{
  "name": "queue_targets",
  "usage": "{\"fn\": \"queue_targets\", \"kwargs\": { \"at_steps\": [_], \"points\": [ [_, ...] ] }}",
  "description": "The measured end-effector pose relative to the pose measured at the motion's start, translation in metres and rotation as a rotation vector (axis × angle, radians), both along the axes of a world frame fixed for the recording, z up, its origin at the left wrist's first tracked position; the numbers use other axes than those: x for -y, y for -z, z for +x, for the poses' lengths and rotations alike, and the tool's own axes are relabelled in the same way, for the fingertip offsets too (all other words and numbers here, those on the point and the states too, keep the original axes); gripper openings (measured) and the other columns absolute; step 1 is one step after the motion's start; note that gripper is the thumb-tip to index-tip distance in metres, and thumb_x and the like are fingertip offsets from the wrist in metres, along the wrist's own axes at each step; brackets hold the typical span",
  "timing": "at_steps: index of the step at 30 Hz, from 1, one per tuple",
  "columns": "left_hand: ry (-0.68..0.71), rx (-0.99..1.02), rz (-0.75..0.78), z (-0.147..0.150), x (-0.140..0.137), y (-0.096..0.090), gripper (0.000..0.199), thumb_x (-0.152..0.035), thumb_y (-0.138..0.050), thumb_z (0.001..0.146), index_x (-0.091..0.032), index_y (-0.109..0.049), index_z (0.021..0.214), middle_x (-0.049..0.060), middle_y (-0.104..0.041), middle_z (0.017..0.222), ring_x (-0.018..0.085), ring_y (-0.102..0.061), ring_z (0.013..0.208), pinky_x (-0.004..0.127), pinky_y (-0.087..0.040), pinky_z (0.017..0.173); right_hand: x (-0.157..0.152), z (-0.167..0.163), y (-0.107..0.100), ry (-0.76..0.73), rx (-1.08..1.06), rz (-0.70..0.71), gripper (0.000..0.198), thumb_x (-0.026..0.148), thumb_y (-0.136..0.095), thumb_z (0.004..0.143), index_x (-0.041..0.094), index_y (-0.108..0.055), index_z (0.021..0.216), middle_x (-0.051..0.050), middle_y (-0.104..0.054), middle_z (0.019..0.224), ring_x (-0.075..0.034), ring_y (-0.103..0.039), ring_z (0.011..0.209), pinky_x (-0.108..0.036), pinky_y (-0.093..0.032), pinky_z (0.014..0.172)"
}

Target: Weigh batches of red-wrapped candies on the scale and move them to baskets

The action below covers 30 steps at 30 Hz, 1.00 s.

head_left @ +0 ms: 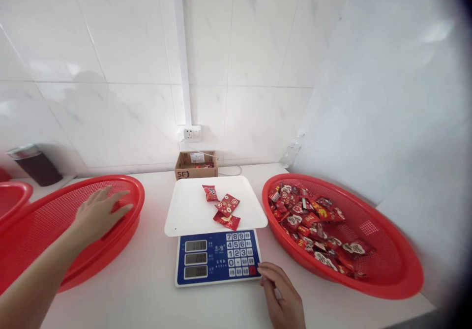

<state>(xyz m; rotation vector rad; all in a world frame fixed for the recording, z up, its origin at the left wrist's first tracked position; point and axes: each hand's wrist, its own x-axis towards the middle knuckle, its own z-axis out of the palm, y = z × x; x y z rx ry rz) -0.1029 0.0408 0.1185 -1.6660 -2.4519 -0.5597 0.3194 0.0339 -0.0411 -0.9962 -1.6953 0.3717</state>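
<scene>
Nearest the camera, the right hand (282, 297) rests on the white desk (147, 289) with loosely curled fingers, gripping nothing; its fingertips touch the lower right corner of the scale (217, 257), just beside the red key of the keypad. The scale's three displays are lit, but the digits are too small to read.

On its white weighing tray (184, 211) lie three red candy packets (224, 207), close together right of centre, so only a small portion has been laid out so far, by the look of it.

To the right, a red mesh basket (387, 265) holds a heap of the same red packets, banked toward its left and near side; most of the stock seems to be there yet.

On the left, the left hand (99, 213) lies flat and open, fingers spread, on the rim and inner mesh of another red basket (44, 230), which shows no packets in its visible part. A further red rim (13, 196) pokes in at the far left edge.

Farther back, against the tiled wall, stand a small cardboard box (195, 165), a wall socket (191, 133) above it, and a dark bin (37, 164).
</scene>
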Motion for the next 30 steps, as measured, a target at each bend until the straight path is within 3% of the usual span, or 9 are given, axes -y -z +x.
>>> {"fn": "queue_targets", "kwargs": {
  "at_steps": [2, 6, 9, 12, 15, 18, 21, 26, 30],
  "points": [
    [0.079, 0.000, -0.082, 0.024, -0.009, 0.007, 0.054, -0.050, -0.038, 0.084, -0.019, -0.050, 0.125, 0.016, -0.035, 0.144, 0.036, -0.020, 0.137, 0.058, -0.025, 0.104, 0.000, 0.000, 0.000, 0.000, -0.010, 0.012, 0.017, 0.016, -0.050, 0.082, 0.023, -0.066, 0.086, -0.008, -0.069, 0.089, -0.017, -0.067, 0.073, -0.024, -0.056, 0.064],
    [0.465, 0.099, -0.213, 0.105, -0.041, 0.017, 0.070, -0.057, -0.042, 0.081, -0.024, -0.028, 0.140, 0.009, -0.012, 0.154, 0.028, -0.004, 0.141, 0.050, -0.017, 0.111, 0.000, 0.001, 0.003, -0.005, -0.004, -0.015, 0.018, 0.017, -0.050, 0.082, 0.022, -0.067, 0.087, -0.009, -0.069, 0.091, -0.017, -0.067, 0.075, -0.024, -0.056, 0.064],
    [0.717, 0.092, -0.351, 0.155, -0.070, 0.020, 0.090, -0.069, -0.052, 0.068, -0.030, -0.018, 0.143, 0.008, 0.000, 0.155, 0.033, 0.006, 0.140, 0.056, -0.009, 0.110, -0.001, 0.002, 0.008, -0.020, -0.007, -0.033, 0.017, 0.019, -0.051, 0.082, 0.022, -0.067, 0.086, -0.009, -0.069, 0.091, -0.018, -0.067, 0.076, -0.024, -0.056, 0.063],
    [0.814, 0.050, -0.449, 0.182, -0.095, 0.021, 0.098, -0.074, -0.057, 0.058, -0.033, -0.023, 0.141, 0.010, -0.002, 0.155, 0.041, 0.003, 0.138, 0.066, -0.007, 0.104, -0.002, 0.000, 0.016, -0.024, -0.055, -0.046, 0.017, 0.021, -0.050, 0.083, 0.023, -0.067, 0.086, -0.008, -0.069, 0.088, -0.017, -0.066, 0.075, -0.023, -0.055, 0.064],
    [0.854, -0.018, -0.415, 0.193, -0.112, 0.020, 0.077, -0.071, -0.056, 0.061, -0.036, -0.044, 0.129, 0.008, -0.032, 0.147, 0.042, -0.017, 0.134, 0.065, -0.021, 0.101, -0.001, -0.004, 0.026, 0.015, -0.158, -0.067, 0.019, 0.026, -0.048, 0.085, 0.024, -0.067, 0.083, -0.007, -0.068, 0.086, -0.017, -0.065, 0.074, -0.022, -0.054, 0.063],
    [0.854, -0.055, -0.333, 0.197, -0.116, 0.020, 0.056, -0.062, -0.053, 0.071, -0.029, -0.056, 0.115, 0.008, -0.059, 0.118, 0.034, -0.040, 0.119, 0.050, -0.041, 0.090, -0.002, -0.009, 0.032, 0.015, -0.223, -0.076, 0.020, 0.030, -0.049, 0.085, 0.024, -0.067, 0.081, -0.006, -0.067, 0.085, -0.016, -0.064, 0.073, -0.023, -0.053, 0.065],
    [0.827, -0.099, -0.277, 0.199, -0.113, 0.023, 0.044, -0.053, -0.051, 0.076, -0.022, -0.058, 0.106, 0.011, -0.064, 0.104, 0.031, -0.047, 0.106, 0.043, -0.046, 0.079, -0.003, -0.011, 0.032, 0.006, -0.262, -0.076, 0.020, 0.032, -0.050, 0.085, 0.025, -0.067, 0.080, -0.006, -0.067, 0.084, -0.016, -0.064, 0.072, -0.023, -0.053, 0.064],
    [0.838, -0.165, -0.227, 0.197, -0.105, 0.026, 0.027, -0.034, -0.045, 0.084, -0.020, -0.058, 0.103, 0.011, -0.064, 0.100, 0.028, -0.046, 0.110, 0.037, -0.044, 0.084, -0.002, -0.013, 0.029, 0.006, -0.286, -0.110, 0.021, 0.035, -0.051, 0.084, 0.024, -0.068, 0.079, -0.006, -0.067, 0.084, -0.016, -0.063, 0.069, -0.021, -0.051, 0.055],
    [0.842, -0.159, -0.199, 0.190, -0.102, 0.024, 0.032, -0.024, -0.046, 0.082, -0.021, -0.053, 0.113, 0.010, -0.062, 0.102, 0.025, -0.055, 0.100, 0.035, -0.045, 0.080, -0.001, -0.012, 0.026, 0.011, -0.267, -0.110, 0.021, 0.034, -0.050, 0.084, 0.024, -0.068, 0.079, -0.006, -0.067, 0.083, -0.016, -0.063, 0.070, -0.022, -0.052, 0.061]
  ]
}}
